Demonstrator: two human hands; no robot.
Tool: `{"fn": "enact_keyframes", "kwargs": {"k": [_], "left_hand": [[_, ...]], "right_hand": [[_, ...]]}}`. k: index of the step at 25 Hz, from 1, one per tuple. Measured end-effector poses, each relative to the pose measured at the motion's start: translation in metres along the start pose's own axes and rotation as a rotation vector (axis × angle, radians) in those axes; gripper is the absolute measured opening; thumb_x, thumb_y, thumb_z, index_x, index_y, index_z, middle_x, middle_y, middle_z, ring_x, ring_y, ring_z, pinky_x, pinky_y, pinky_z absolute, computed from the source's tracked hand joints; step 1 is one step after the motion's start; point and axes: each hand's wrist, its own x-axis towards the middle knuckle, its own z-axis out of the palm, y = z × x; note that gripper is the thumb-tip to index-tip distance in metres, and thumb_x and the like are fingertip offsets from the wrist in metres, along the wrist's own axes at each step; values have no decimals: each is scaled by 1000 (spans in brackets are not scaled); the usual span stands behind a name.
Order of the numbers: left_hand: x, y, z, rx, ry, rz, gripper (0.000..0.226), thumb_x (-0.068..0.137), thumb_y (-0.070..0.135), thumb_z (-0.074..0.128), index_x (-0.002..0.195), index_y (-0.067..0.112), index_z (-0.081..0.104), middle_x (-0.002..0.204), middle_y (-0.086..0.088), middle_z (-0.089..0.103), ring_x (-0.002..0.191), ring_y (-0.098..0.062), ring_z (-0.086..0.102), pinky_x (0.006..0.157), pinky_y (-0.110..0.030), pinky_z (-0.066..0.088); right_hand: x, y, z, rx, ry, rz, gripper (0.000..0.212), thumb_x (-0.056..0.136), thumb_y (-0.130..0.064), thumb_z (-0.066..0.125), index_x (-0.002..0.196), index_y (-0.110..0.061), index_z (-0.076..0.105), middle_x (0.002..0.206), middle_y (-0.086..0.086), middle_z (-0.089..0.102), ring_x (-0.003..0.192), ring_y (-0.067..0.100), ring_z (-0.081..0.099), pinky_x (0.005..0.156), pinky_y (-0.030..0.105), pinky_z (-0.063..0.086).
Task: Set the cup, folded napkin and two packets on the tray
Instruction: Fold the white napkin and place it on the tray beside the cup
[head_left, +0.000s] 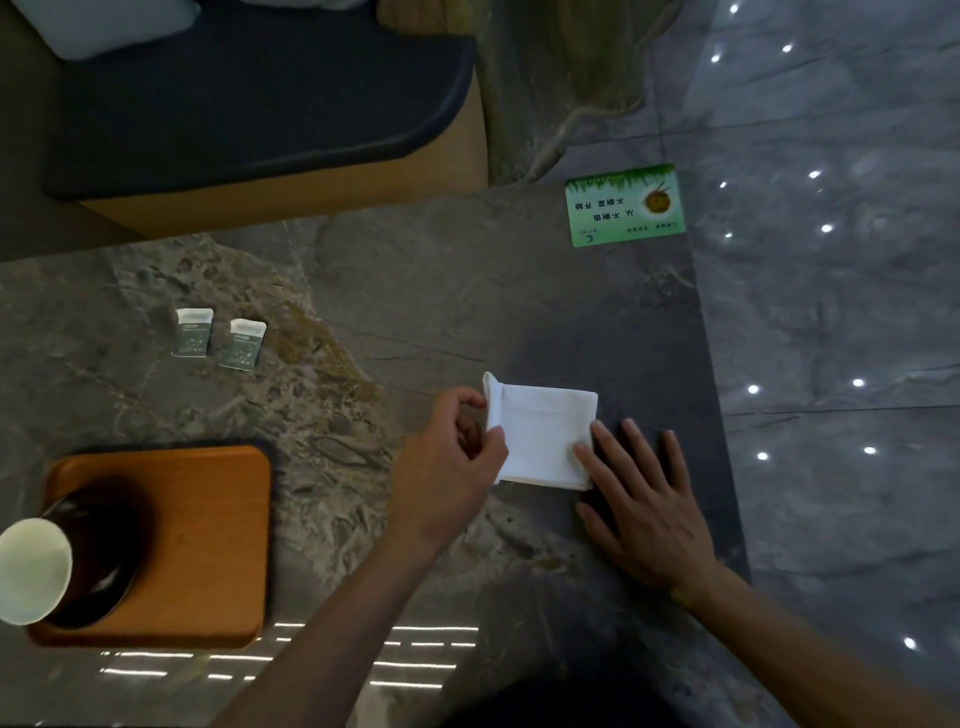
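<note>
A white napkin (543, 434) lies folded on the dark stone table, right of centre. My left hand (452, 467) pinches its left edge, which curls up. My right hand (644, 499) lies flat with fingers spread, its fingertips pressing the napkin's lower right corner. A wooden tray (208, 540) sits at the lower left. On the tray's left side stands a dark cup (78, 561) with a pale inside. Two small grey-and-white packets (193, 332) (243, 344) lie side by side on the table beyond the tray.
A green card (625, 204) with printed text lies at the table's far right corner. A bench with a dark cushion (249, 98) stands behind the table. The table's right edge runs close to my right hand, with glossy floor (831, 312) beyond.
</note>
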Motion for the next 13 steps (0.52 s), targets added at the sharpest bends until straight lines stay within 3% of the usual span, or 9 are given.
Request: {"fn": "enact_keyframes", "kwargs": {"k": [4,7,13], "left_hand": [[-7,23,33,183,-2,76,30,82,34,64,102,36,42,62,12,54,53,-8,52,46,-21,34],[-9,29,57,273,-19,54,29,85,34,61,103,35,37,74,9,58,57,-8,46,46,-17,24],[-9,29,88,341,-107,77,32,91,36,54,118,31,38,106,3,67,82,-15,67,57,-25,43]], "right_hand": [[0,0,1,71,32,16,75,93,-60,35,155,-23,15,163,3,13,150,26,5,118,58,8],[0,0,2,67,28,17,71,93,-59,37,151,-20,26,163,2,15,150,25,5,118,58,8],[0,0,2,101,69,29,61,96,-55,41,148,-25,30,161,-2,19,150,22,5,119,57,8]]}}
